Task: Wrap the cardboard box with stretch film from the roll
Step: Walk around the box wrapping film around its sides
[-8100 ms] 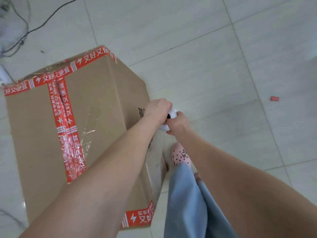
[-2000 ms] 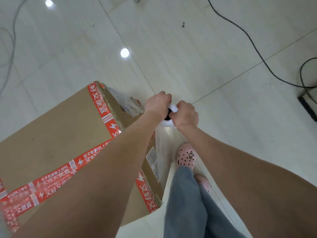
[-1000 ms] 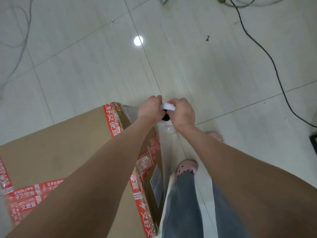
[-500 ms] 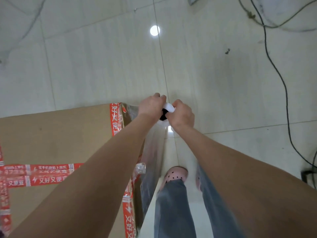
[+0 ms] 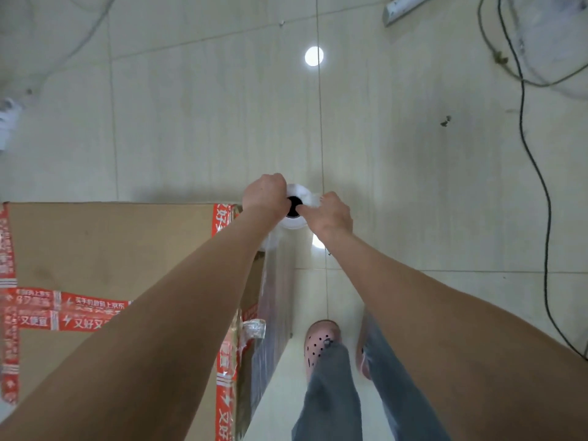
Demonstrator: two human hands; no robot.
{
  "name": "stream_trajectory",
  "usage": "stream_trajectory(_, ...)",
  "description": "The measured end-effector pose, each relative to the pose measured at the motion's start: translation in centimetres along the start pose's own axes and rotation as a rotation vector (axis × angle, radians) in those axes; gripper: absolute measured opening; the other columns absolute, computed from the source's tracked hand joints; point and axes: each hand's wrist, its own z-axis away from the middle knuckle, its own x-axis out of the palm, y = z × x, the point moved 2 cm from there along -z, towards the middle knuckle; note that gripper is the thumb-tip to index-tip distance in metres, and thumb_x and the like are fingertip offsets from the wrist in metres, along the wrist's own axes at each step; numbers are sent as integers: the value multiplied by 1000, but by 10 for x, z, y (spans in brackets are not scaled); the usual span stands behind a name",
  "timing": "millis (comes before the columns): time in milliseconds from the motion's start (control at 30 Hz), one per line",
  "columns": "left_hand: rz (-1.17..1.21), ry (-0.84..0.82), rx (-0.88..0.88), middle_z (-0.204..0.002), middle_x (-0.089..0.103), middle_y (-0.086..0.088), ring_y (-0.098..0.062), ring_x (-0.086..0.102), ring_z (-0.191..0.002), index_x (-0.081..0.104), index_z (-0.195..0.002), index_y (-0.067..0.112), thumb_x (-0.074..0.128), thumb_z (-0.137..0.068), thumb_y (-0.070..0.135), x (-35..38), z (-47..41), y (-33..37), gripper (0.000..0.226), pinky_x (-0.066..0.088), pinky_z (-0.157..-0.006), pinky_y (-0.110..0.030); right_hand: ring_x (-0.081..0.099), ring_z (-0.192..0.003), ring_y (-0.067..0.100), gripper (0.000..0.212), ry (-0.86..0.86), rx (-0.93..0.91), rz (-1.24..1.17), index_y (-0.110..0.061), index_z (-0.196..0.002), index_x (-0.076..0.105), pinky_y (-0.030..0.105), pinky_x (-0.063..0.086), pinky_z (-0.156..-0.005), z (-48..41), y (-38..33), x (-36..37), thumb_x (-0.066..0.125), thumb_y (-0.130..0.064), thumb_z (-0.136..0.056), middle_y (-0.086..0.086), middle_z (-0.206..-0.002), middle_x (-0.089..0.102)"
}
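Roll [image 5: 294, 222] is held upright near frame centre and seen end-on, a white rim around a dark core. It is gripped from 9 o'clock by the left hand [image 5: 265, 194] and from 3 o'clock by the right hand [image 5: 329, 213], fingers curled over the rim. Stretch film [image 5: 276, 288] is stretched from the roll toward 6 o'clock, along the side face of the cardboard box [image 5: 111, 246]. The box is seen at 8 o'clock of the roll, its top crossed by red printed tape [image 5: 79, 316]. A pink perforated shoe [image 5: 319, 340] and blue jeans [image 5: 331, 393] are noted at 5 o'clock. A black cable [image 5: 537, 173] is laid over the tiled floor [image 5: 206, 122] from 1 to 4 o'clock. A round glare [image 5: 314, 56] is reflected at 12 o'clock.
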Motion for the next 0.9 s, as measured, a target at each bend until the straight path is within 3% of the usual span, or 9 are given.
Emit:
stream_trajectory(100,-38,-18,123,-106,56,-11,-31,58,-92,48,-114,9,56,-85,14,-3,-3,-1,30,40,-64,-35,65,-79,26,33,-23,7,-81,-16,-96,51,26,40,-51,-3,-7,9,69,-33,-75,5,-97,63)
stream_trajectory(233,-74,-36,257,-113,52,-8,-30,57,-97,49,-122,15,55,-84,12,-3,-13,-3,39,40,-66,-32,58,-76,24,34,-14,5,-50,-14,-96,50,26,35,-51,-7,-17,16,68,-33,-75,5,-96,62)
stream_trajectory(333,-136,-36,328,-109,52,-7,-29,58,-90,53,-114,16,55,-83,11,-4,-24,-6,32,38,-62,-31,59,-79,25,41,-21,19,17,-13,-98,48,27,38,-53,-10,-23,20,70,-38,-75,4,-95,59)
stream_trajectory(433,-165,-25,362,-102,53,-8,-29,57,-84,54,-103,12,54,-82,10,-12,-33,-13,21,34,-57,-32,61,-83,27,30,31,-48,146,-13,-98,51,33,47,-63,-11,-38,23,64,-31,-79,5,-93,61)
stream_trajectory(633,34,-21,157,-99,56,-9,-31,57,-90,54,-100,11,55,-82,18,-23,-53,-49,19,38,-63,-32,52,-74,23,18,115,-212,341,-22,-98,59,27,37,-61,-20,-85,28,58,-22,-81,0,-83,59)
stream_trajectory(767,184,-56,-37,-96,58,-8,-29,58,-89,50,-88,16,60,-80,23,-28,-64,-78,15,39,-64,-30,59,-89,26,22,122,-280,244,-20,-106,59,30,43,-67,-27,-110,42,53,-13,-85,3,-98,64)
stream_trajectory(900,184,-136,-119,-101,59,-4,-25,59,-92,52,-91,20,60,-81,31,-31,-72,-95,17,39,-65,-29,57,-101,31,41,72,-105,233,-15,-116,47,35,45,-74,-29,-118,55,65,-28,-82,7,-118,48)
